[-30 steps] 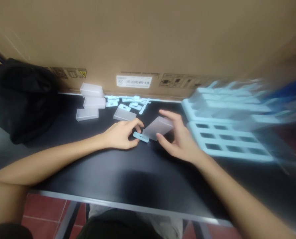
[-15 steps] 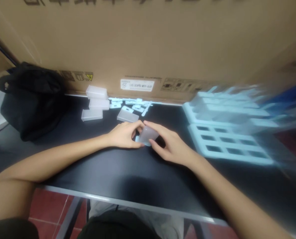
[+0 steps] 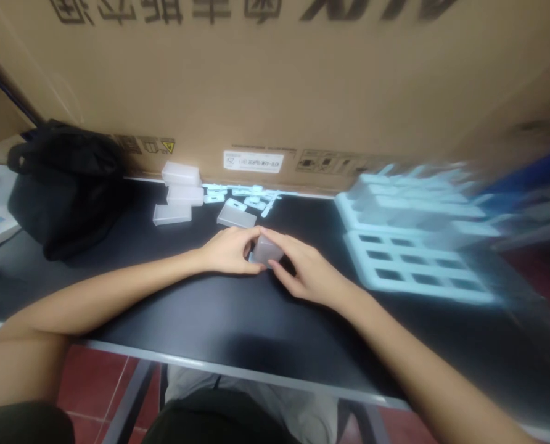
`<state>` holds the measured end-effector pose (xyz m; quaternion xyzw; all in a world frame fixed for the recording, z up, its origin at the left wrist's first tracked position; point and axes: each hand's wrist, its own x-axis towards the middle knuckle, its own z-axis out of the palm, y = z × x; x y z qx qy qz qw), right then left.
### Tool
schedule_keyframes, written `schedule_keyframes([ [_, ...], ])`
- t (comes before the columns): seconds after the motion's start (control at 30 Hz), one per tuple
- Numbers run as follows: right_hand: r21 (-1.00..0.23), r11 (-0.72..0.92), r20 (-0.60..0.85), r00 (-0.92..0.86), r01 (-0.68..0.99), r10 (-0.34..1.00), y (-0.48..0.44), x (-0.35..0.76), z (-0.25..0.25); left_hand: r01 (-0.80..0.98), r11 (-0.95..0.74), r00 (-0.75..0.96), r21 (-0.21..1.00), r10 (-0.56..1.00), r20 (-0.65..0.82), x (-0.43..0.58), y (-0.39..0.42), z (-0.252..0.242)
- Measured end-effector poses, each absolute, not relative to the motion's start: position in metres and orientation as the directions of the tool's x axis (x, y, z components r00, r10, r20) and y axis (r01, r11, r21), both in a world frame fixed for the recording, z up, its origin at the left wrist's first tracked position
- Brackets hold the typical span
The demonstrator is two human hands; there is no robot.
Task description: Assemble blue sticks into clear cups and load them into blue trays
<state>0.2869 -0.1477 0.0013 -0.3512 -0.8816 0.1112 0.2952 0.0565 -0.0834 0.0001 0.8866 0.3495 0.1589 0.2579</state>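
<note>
A very big brown cardboard box (image 3: 275, 80) stands along the back of the black table (image 3: 219, 320) and fills the top of the view. A soft black bag (image 3: 62, 185) sits on the table at the left. On the right lie pale blue plastic trays with square holes (image 3: 418, 259), stacked and blurry.

Near the box, in the middle, are four small frosted clear plastic cases (image 3: 182, 194). Three lie close together, and one lies a little to the right of them. Just behind them is a row of tiny pale blue plastic tabs (image 3: 242, 192), right up against the box.

Both hands meet in the middle of the table. The right hand (image 3: 307, 271) pinches a small frosted plastic case (image 3: 266, 250) between thumb and fingers, with the fingers curled over its top. The left hand (image 3: 229, 250) has its fingertips pressed together against the left end of that same case. The case sits low over the table, between the two hands. I cannot tell if it touches the table.
</note>
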Motion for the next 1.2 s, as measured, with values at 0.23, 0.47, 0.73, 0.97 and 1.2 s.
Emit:
schedule_keyframes([
  [0.23,-0.433,0.751,0.472,-0.585,0.498,0.660,-0.144,0.291,-0.005,0.440,-0.649,0.735,0.621,0.657,0.166,0.054,-0.083,-0.002],
  [0.47,-0.488,0.572,0.431,-0.389,0.659,0.815,-0.119,0.308,-0.018,0.092,-0.635,0.441,0.767,0.716,0.541,0.053,-0.076,-0.014],
  [0.73,-0.125,0.463,0.193,-0.436,0.878,0.879,-0.050,0.292,0.006,-0.035,-0.752,0.319,0.659,0.616,0.720,0.055,-0.074,-0.021],
  [0.97,-0.009,0.475,0.113,-0.471,0.880,0.875,-0.041,0.291,0.014,-0.015,-0.776,0.388,0.631,0.577,0.719,0.055,-0.074,-0.018],
  [1.2,-0.099,0.404,0.085,-0.397,0.909,0.914,-0.046,0.302,0.014,0.079,-0.783,0.591,0.617,0.535,0.604,0.055,-0.077,-0.021],
])
